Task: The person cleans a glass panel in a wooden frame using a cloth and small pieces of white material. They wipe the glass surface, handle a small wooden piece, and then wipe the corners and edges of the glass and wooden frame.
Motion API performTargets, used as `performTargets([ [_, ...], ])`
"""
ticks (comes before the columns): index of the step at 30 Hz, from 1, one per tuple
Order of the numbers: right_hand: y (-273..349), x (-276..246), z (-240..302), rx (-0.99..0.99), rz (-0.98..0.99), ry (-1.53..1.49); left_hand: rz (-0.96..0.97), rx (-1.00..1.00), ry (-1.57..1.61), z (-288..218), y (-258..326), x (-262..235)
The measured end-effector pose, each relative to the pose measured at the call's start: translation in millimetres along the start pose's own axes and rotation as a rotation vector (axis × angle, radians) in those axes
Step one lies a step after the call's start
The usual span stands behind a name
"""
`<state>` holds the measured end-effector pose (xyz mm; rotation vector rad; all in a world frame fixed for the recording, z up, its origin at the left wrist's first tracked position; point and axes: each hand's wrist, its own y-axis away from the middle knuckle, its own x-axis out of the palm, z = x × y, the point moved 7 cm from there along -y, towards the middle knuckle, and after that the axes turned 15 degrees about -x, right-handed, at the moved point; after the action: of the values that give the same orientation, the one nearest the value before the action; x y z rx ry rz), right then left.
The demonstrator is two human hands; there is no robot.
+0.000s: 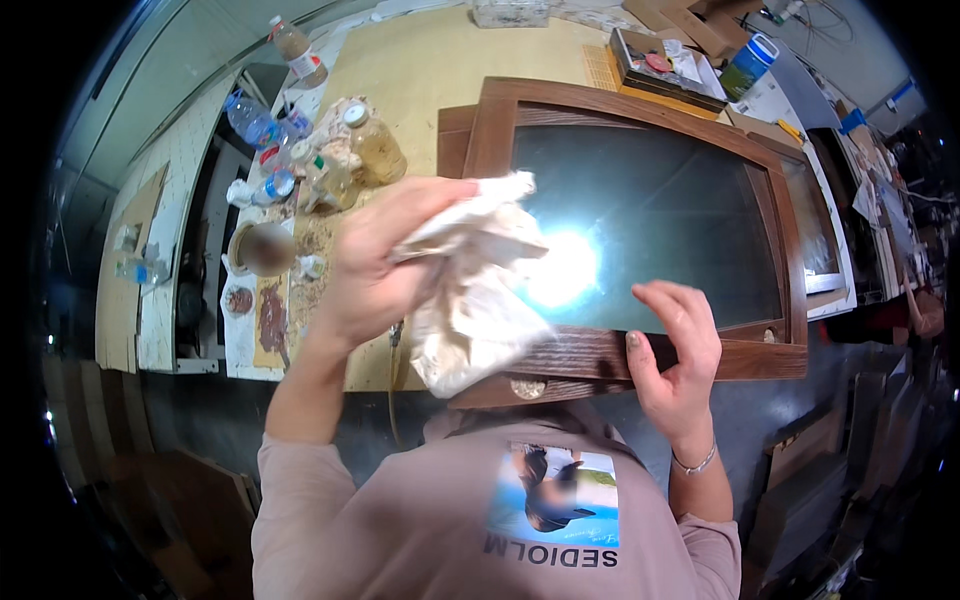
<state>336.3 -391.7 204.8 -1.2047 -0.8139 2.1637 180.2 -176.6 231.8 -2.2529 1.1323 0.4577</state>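
Note:
A crumpled off-white rag is gripped in my left hand, held up over the near left part of a brown wooden framed glass door. Part of the rag hangs down past the near rail. The dark glass pane mirrors a bright light beside the rag. My right hand is at the door's near rail, fingers curved and apart, with nothing in them. Its thumb seems to be at the rail's edge; whether it touches, I cannot tell. A second wooden frame part lies beneath the door.
On the left, glass jars, plastic bottles and a round pot crowd the yellowish worktable. An open box of small items and a blue-capped bottle stand at the back right. Boards lean at the lower right.

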Motion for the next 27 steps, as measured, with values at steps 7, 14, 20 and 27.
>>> performTargets([
  [7, 18, 15, 19, -0.095, 0.121, 0.350, 0.330, 0.010, -0.635, 66, -50, 68],
  [14, 11, 16, 17, -0.153, 0.089, 0.390, 0.040, -0.573, -0.335, 170, -208, 28],
  [20, 16, 16, 9, -0.086, 0.125, 0.396, 0.101, 0.050, -0.416, 106, -146, 61],
  [27, 16, 16, 15, -0.106, 0.129, 0.370, -0.014, -0.136, -0.545, 114, -165, 48],
])
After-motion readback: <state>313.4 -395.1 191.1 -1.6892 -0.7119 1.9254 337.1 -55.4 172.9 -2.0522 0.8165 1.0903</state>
